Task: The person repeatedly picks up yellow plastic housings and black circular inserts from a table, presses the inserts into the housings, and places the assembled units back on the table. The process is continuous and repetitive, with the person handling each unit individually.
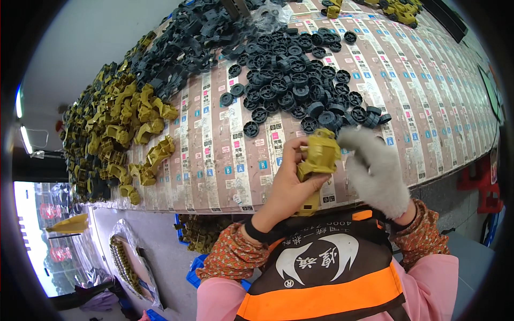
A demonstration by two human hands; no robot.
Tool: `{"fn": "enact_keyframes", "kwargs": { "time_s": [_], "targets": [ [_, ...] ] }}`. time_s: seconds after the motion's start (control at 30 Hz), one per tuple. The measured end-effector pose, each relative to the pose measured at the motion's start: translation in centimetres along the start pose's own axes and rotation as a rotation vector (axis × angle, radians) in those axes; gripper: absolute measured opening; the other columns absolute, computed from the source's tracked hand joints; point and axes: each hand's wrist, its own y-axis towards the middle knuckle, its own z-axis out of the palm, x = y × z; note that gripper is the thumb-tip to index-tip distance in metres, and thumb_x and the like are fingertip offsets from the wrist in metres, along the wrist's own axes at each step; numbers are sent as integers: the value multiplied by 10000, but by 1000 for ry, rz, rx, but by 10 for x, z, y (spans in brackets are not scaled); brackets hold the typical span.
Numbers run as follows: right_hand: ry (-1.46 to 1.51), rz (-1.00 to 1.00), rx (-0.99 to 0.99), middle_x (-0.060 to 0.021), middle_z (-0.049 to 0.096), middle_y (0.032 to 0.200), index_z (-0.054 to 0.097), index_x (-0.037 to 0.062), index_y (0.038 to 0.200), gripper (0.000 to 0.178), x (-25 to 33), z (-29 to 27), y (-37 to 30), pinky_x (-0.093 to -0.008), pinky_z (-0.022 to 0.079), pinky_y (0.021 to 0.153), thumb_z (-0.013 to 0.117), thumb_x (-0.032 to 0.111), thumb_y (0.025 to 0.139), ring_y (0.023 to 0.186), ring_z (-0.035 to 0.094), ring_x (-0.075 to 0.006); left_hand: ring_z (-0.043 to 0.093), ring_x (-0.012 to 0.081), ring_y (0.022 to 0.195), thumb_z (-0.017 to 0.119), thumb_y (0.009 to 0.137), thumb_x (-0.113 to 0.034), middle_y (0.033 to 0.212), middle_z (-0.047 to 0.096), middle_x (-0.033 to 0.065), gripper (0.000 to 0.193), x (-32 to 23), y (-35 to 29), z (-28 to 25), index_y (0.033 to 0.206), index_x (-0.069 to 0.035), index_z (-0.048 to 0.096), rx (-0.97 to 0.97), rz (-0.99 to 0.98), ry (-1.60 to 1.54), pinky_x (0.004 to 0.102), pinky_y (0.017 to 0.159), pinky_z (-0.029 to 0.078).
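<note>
Above the table's near edge, my bare left hand [292, 184] is closed around an olive-yellow plastic toy vehicle body [322, 152], thumb in front and fingers behind. My right hand [377, 174], in a pale grey knitted glove, is just right of the body with its fingers bent toward it. Motion blurs the glove's fingertips, and whatever may be between them is hidden. Just beyond both hands lies a heap of dark grey toy wheels [289, 80], spread loosely at its edges.
Olive-yellow body parts [112, 112] are piled on the table's left side, dark grey plastic parts [182, 51] behind them. Yellow toy vehicles with wheels [400, 12] stand at the far right. Printed paper strips cover the table [433, 107]. Red stools [484, 184] stand beyond its right edge.
</note>
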Motion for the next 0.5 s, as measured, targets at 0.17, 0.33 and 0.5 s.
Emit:
{"fn": "enact_keyframes", "kwargs": {
  "time_s": [0.17, 0.33, 0.5],
  "targets": [
    [-123, -290, 315, -188, 616, 1381, 625, 59, 1304, 544, 5, -8, 3, -404, 560, 975, 805, 58, 791, 1183, 672, -343, 649, 228, 1138, 796, 905, -179, 1267, 624, 152, 852, -18, -3, -13, 1561, -159, 253, 308, -206, 121, 373, 973, 519],
    [313, 316, 292, -106, 642, 1138, 590, 34, 1329, 665, -36, -18, -31, -333, 554, 935, 912, 149, 758, 1063, 670, -206, 586, 253, 1298, 769, 903, -267, 1521, 518, 132, 916, -23, -14, -40, 1635, -191, 223, 277, -370, -643, 315, 1000, 487],
    [254, 312, 191, -168, 693, 1123, 586, -3, 1317, 586, -28, 7, -57, -361, 552, 915, 853, 253, 863, 1044, 695, -243, 525, 275, 1370, 747, 962, -134, 1556, 468, 97, 825, 15, -19, -6, 1634, -157, 270, -18, -152, -660, 450, 1123, 471]
  ]
}}
